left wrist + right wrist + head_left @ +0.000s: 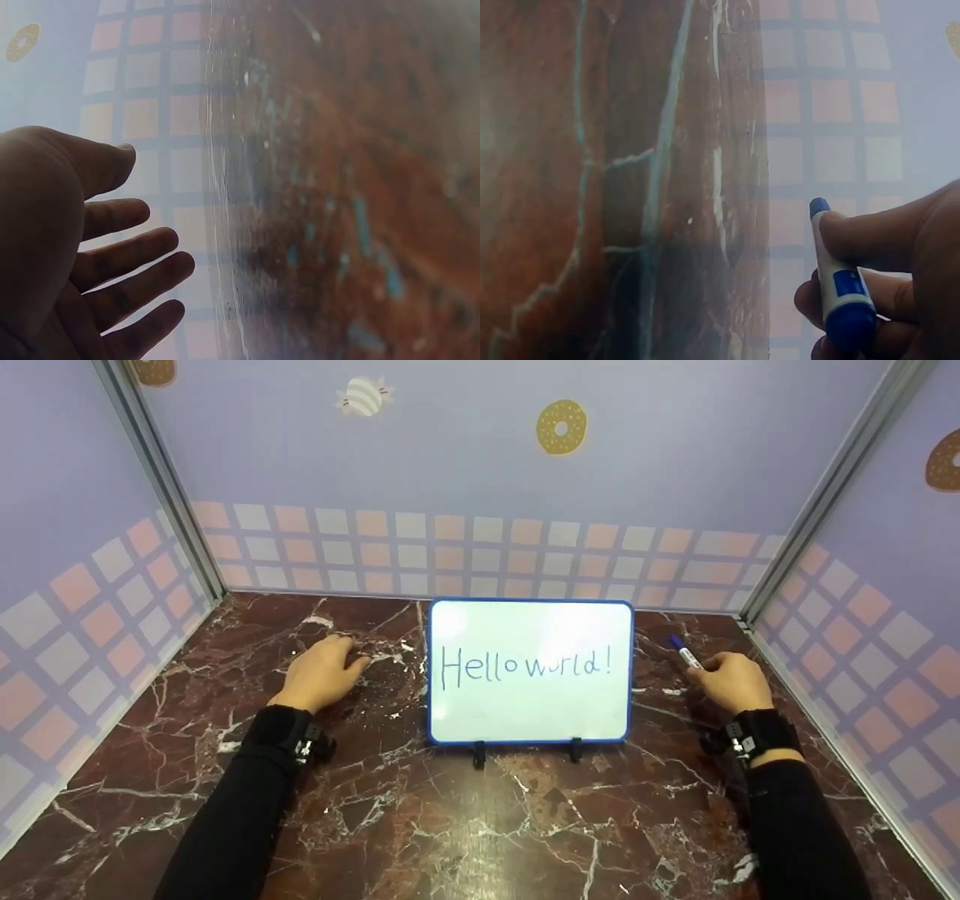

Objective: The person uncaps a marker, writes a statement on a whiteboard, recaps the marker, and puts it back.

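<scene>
A whiteboard (529, 709) with a blue frame stands upright on two small black feet, with "Hello world!" handwritten across it. To its right, my right hand (731, 682) holds a white marker (686, 652) with a blue end. In the right wrist view, the thumb and fingers of the right hand (885, 247) pinch the marker (829, 259) round its barrel. Left of the board, my left hand (321, 671) is at the tabletop and holds nothing. The left wrist view shows that hand (97, 225) with its fingers spread and loosely bent.
A dark red marbled tabletop (360, 825) lies under everything. Lilac walls (450, 472) with pink and white squares close it in at the back and both sides. Black wrist straps with cameras (289, 735) sit on both forearms.
</scene>
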Available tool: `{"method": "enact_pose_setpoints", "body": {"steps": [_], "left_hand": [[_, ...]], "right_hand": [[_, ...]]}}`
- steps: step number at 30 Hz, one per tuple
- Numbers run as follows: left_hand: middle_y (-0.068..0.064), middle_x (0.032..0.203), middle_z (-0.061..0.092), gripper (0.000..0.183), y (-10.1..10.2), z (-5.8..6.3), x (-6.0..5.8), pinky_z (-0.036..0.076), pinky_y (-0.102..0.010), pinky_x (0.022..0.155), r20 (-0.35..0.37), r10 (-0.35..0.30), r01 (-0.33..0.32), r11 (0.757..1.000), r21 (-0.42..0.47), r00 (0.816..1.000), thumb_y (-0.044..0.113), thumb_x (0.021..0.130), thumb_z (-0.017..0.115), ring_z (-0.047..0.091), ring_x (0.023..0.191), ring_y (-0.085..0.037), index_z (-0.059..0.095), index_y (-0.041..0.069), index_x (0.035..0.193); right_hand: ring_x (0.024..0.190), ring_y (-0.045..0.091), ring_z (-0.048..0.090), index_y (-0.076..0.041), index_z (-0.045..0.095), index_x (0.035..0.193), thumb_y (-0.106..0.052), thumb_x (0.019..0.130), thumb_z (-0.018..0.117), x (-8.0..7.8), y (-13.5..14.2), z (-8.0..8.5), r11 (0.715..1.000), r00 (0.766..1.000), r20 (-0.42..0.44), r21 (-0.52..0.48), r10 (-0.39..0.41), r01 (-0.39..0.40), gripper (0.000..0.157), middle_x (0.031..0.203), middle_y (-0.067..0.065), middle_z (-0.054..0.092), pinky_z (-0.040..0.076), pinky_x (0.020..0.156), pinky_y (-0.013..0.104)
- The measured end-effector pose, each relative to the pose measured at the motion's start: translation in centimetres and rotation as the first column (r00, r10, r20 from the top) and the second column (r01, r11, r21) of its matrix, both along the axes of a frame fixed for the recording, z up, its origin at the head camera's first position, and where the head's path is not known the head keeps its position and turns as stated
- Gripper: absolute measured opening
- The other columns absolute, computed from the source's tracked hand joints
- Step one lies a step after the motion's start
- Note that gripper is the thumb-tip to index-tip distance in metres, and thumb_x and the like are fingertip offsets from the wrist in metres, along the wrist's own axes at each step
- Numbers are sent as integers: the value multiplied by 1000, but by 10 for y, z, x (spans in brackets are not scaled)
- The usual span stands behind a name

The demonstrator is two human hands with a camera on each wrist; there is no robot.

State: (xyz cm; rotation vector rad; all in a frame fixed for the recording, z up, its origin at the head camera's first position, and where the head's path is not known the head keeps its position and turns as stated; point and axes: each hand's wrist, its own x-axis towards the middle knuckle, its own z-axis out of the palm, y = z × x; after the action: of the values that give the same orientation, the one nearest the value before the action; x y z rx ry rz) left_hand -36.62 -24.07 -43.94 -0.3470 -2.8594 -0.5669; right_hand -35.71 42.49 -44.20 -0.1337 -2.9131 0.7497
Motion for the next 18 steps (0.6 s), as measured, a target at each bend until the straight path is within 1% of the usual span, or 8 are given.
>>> {"method": "enact_pose_setpoints", "body": {"steps": [2,7,11,15,18], "left_hand": [[-25,129,69,38,-1,-1,0,55,-69,99,7,0,0,1000,-6,1000,30,112,68,69,117,-48,69,-4,131],[-26,131,67,44,-3,-2,1,55,-68,101,31,2,-2,1000,-5,1000,31,113,67,68,118,-49,67,-5,139],[-24,130,68,41,-5,-3,2,55,-67,99,50,5,-5,1000,7,999,32,113,66,69,115,-47,69,-2,136],[-24,129,67,39,-6,-4,3,55,-67,96,74,6,-6,1000,3,997,34,114,65,69,113,-47,70,-1,130],[-29,136,67,37,-7,-5,3,55,-68,98,82,5,-5,1000,-5,997,33,114,65,69,119,-50,70,-1,127]], "right_hand": [[120,58,65,11,69,133,-42,110,70,-1,1,-2,1000,1000,16,-1,1,-1,57,132,37,69,52,101,72],[119,57,65,10,70,129,-42,109,72,-2,3,-6,1000,999,47,-5,8,-7,55,129,36,70,52,100,71],[120,58,64,11,69,131,-41,108,72,-2,3,-8,1000,998,64,-2,11,-11,56,130,37,69,52,102,71],[115,56,67,11,71,128,-40,107,73,-3,4,-11,1000,998,67,12,20,-21,54,126,35,72,53,99,69],[111,54,68,11,71,127,-39,107,74,-4,5,-14,999,996,84,18,29,-30,54,122,33,73,54,96,68]]}}
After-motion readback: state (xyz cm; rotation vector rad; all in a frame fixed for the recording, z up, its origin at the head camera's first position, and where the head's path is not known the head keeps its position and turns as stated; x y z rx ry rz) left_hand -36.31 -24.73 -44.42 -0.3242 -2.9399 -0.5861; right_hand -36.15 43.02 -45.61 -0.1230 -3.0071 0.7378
